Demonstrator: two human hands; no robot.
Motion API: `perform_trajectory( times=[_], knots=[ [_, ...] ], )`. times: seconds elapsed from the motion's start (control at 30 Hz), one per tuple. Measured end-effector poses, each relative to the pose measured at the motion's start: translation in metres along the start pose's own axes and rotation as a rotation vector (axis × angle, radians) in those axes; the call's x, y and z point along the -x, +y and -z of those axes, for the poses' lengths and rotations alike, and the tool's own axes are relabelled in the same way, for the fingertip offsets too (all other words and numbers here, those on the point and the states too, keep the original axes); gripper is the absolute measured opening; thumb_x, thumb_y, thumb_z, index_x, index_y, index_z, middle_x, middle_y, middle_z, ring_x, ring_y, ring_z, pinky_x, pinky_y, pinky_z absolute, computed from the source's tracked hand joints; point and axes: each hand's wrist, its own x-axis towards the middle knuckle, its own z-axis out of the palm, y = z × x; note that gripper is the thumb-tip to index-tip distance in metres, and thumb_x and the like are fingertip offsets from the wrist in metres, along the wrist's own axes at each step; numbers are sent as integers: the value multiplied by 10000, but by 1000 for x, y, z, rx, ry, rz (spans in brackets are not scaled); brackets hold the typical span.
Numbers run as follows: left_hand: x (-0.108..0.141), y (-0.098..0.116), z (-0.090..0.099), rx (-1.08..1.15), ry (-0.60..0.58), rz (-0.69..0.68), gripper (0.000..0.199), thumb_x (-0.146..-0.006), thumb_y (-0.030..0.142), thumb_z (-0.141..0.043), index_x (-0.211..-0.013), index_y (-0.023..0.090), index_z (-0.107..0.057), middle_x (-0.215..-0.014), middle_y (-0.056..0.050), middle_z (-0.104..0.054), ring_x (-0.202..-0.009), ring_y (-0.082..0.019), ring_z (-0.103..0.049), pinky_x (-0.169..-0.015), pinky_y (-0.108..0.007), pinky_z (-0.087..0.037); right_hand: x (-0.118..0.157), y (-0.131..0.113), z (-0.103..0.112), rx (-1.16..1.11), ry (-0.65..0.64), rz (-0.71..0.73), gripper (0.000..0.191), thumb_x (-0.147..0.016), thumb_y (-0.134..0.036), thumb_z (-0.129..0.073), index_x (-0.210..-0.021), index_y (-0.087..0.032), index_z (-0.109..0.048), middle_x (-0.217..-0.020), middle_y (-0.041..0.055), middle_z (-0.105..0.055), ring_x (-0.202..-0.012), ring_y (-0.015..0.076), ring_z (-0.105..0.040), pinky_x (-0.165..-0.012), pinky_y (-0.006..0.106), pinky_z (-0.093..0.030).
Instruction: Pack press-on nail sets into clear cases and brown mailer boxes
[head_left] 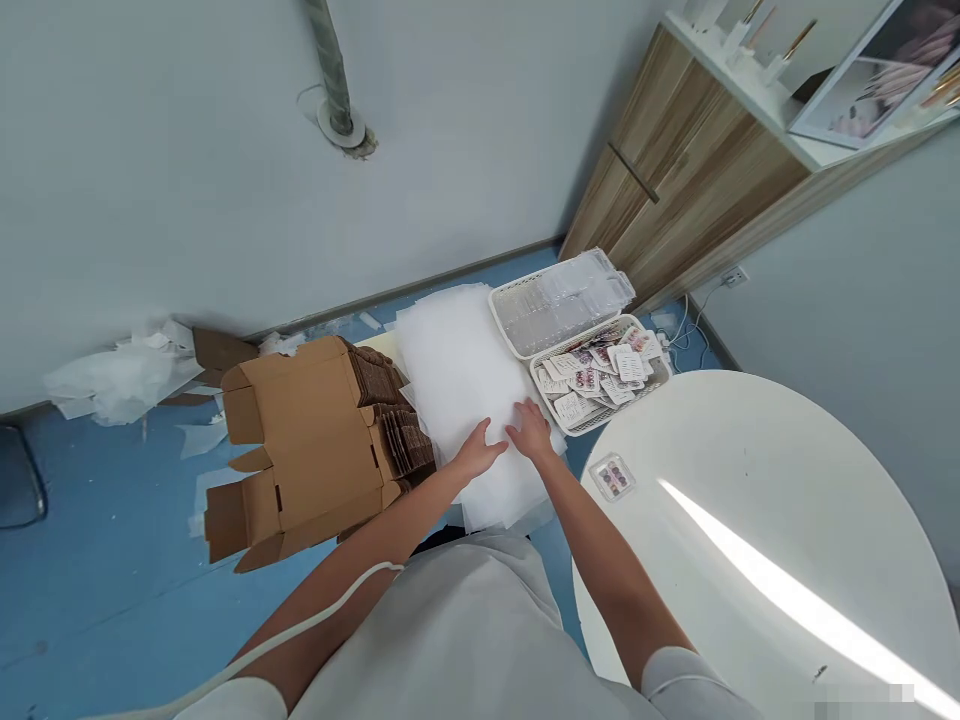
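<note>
Both hands rest over a stack of thin white sheets (465,360) in front of the body. My left hand (481,450) is on the lower middle of the stack, thumb and fingers apart. Just to its right, my right hand (530,430) lies near the stack's right edge with its fingers spread. Neither hand appears to hold anything. Flat brown cardboard boxes (315,440) lie to the left of the sheets. On the right side sit a white basket of clear plastic cases (562,300) and a white basket of printed cards (600,375).
A round white table (750,520) stands at the right, with a small clear case (612,477) on it. Behind is a wooden cabinet (690,170). White scrap wrapping (127,375) lies on the blue floor (97,530) at the left.
</note>
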Motion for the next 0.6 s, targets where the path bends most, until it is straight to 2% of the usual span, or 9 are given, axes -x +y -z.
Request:
perform_trajectory(
  times=[0.1,0.23,0.33,0.43,0.5,0.6],
  knots=[
    [-8,1,-3,7,22,20,602,-720,425,-573,-1252,197,-404,-1379,-111,-340,-1264,-271,-308,-983,-356,-303,5,-3,-6,68,-79,88,497,-770,-182,-470,-1257,-222,-381,-1389,96,-323,-1283,246,-265,-1013,527,-122],
    [-21,-2,-10,21,113,11,538,-759,412,-528,-1222,157,-427,-1321,-139,-414,-1199,-255,-402,-958,-352,-331,15,-8,-11,97,-161,212,517,-763,-127,-457,-1265,-222,-376,-1387,90,-332,-1298,229,-244,-1015,506,-123],
    [-36,-4,-13,68,209,22,452,-774,401,-510,-1150,152,-474,-1172,-130,-542,-1047,-220,-528,-860,-327,-410,17,-10,-10,82,-245,308,550,-745,-121,-480,-1271,-237,-373,-1372,84,-359,-1299,226,-245,-1016,485,-144],
    [-47,-7,-10,100,305,74,334,-782,384,-497,-1024,157,-536,-979,-98,-622,-889,-194,-586,-750,-313,-454,17,-9,-6,19,-293,413,522,-748,-135,-479,-1248,-261,-404,-1346,59,-397,-1282,211,-284,-1015,466,-182],
    [-51,-9,-7,102,331,95,290,-790,378,-479,-968,160,-553,-902,-84,-631,-834,-186,-592,-702,-309,-464,14,-8,-3,-50,-216,407,463,-763,-173,-476,-1218,-252,-443,-1337,58,-405,-1270,204,-302,-1020,434,-212],
    [-50,-11,-1,107,344,101,264,-807,373,-441,-918,167,-561,-843,-67,-627,-777,-172,-591,-642,-293,-469,6,-8,-1,-174,35,212,483,-762,-259,-502,-1235,-197,-423,-1354,100,-358,-1267,223,-290,-1013,393,-263]
  ],
)
